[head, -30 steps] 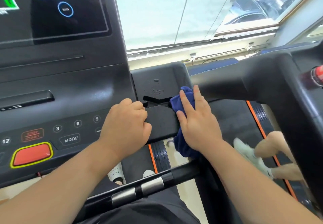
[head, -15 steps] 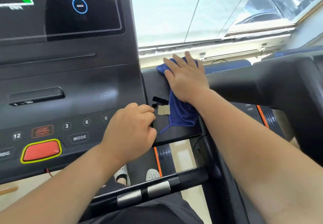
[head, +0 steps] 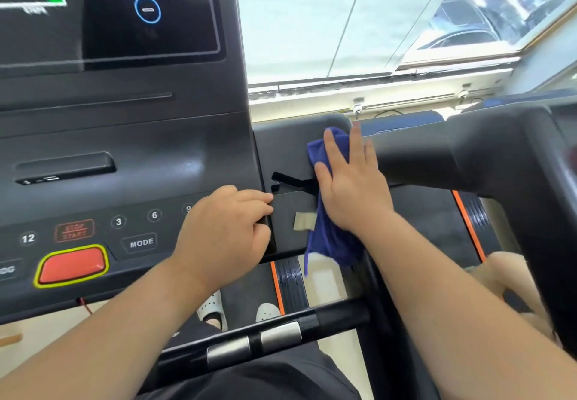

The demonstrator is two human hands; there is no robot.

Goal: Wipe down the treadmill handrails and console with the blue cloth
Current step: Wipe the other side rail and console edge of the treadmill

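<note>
The black treadmill console (head: 125, 137) fills the left, with a screen above and buttons below. To its right sits a black side tray panel (head: 287, 146). My right hand (head: 349, 187) presses the blue cloth (head: 327, 237) flat on that panel with straight fingers; the cloth hangs down over the panel's front edge. My left hand (head: 228, 231) has curled fingers gripping the console's right edge (head: 268, 243). A black handrail with silver sensor plates (head: 256, 340) crosses below my arms.
A thick black arm of a neighbouring machine (head: 487, 156) stands at the right. Someone's foot and leg (head: 499, 274) show on the belt behind it. A red stop button (head: 73, 265) is at lower left. Windows lie beyond.
My right hand slid the cloth from the panel's near part up to its far edge, then back down toward the middle. My left hand stayed gripping the console edge.
</note>
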